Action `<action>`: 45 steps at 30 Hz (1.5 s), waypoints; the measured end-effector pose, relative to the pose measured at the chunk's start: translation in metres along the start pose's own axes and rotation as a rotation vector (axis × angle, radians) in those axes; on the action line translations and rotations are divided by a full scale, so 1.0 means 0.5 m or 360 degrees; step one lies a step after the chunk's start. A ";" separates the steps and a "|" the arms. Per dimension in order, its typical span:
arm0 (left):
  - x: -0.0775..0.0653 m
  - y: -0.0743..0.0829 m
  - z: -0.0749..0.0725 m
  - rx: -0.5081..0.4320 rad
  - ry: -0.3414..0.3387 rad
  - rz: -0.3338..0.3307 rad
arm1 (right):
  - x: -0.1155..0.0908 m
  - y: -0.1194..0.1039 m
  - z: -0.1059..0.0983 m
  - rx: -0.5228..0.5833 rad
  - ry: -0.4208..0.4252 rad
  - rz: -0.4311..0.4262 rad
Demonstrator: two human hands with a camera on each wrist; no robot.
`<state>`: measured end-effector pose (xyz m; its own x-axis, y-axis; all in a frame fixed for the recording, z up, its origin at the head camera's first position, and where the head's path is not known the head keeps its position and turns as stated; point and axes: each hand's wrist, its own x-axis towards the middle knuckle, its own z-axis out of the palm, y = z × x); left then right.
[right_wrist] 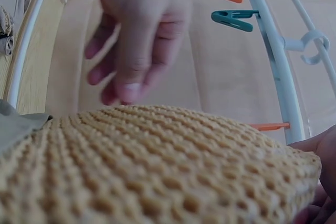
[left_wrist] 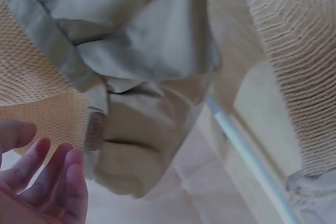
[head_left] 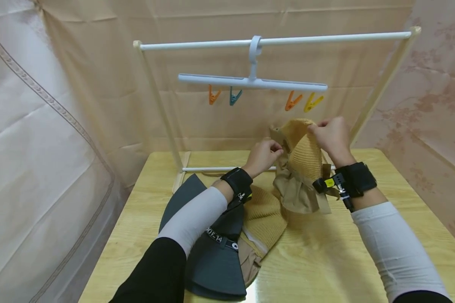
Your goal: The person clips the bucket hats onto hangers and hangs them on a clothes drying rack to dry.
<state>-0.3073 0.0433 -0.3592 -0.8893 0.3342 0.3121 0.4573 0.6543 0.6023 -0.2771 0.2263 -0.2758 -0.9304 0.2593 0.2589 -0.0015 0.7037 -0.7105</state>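
Note:
My right hand [head_left: 333, 136] pinches the edge of a tan woven sun hat [head_left: 305, 160] with a khaki cloth trim, lifted over the right part of the table. In the right wrist view the weave fills the foreground, and part of the right hand [right_wrist: 325, 163] shows at its far edge. On the hat's left side is my left hand [head_left: 265, 155], fingers loosely bent and nothing between them. Seen from the left wrist, those fingers [left_wrist: 47, 182] are spread close to the trim, near a small label [left_wrist: 94, 130].
Above, a pale blue hanger [head_left: 288, 84] with orange, teal and yellow clips hangs from a white rail [head_left: 197, 45]. On the table [head_left: 326, 261] lie a dark grey hat [head_left: 216, 269] with a lettered band and another tan woven hat [head_left: 265, 214]. The rack's low bar [head_left: 212, 169] crosses behind.

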 end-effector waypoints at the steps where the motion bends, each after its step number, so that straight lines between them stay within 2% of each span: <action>1: 0.005 0.005 -0.002 -0.0007 0.0011 0.0004 | 0.001 0.000 0.000 -0.0003 0.0009 -0.0004; 9: 0.024 0.025 -0.024 -0.0103 0.0053 -0.0013 | 0.004 0.003 0.010 0.0020 0.0006 -0.0055; 12: 0.028 0.031 -0.032 -0.0095 0.0082 0.0011 | 0.001 0.005 0.011 0.0011 0.0011 -0.0078; 18: 0.043 0.053 -0.040 -0.0070 0.0183 0.0126 | 0.000 0.011 0.016 0.0003 0.0077 -0.0112; 22: 0.050 0.075 -0.048 -0.0083 0.0219 0.0134 | 0.001 0.009 0.017 0.0014 0.0082 -0.0114; 29: 0.069 0.098 -0.065 -0.0061 0.0201 0.0073 | 0.002 0.017 0.021 0.0059 0.0026 -0.0100; 33: 0.075 0.103 -0.067 -0.0047 0.0205 0.0083 | -0.001 0.026 0.022 0.0051 0.0026 -0.0112; 40: 0.091 0.118 -0.067 -0.0038 0.0124 0.0136 | -0.002 0.040 0.028 0.0097 0.0095 -0.0104; 45: 0.105 0.129 -0.063 0.0027 0.0109 0.0164 | -0.001 0.045 0.027 0.0103 0.0092 -0.0073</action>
<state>-0.3245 0.0816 -0.2810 -0.8352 0.3534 0.4214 0.5455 0.6303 0.5524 -0.2820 0.2331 -0.3010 -0.9062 0.2666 0.3282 -0.0693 0.6721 -0.7372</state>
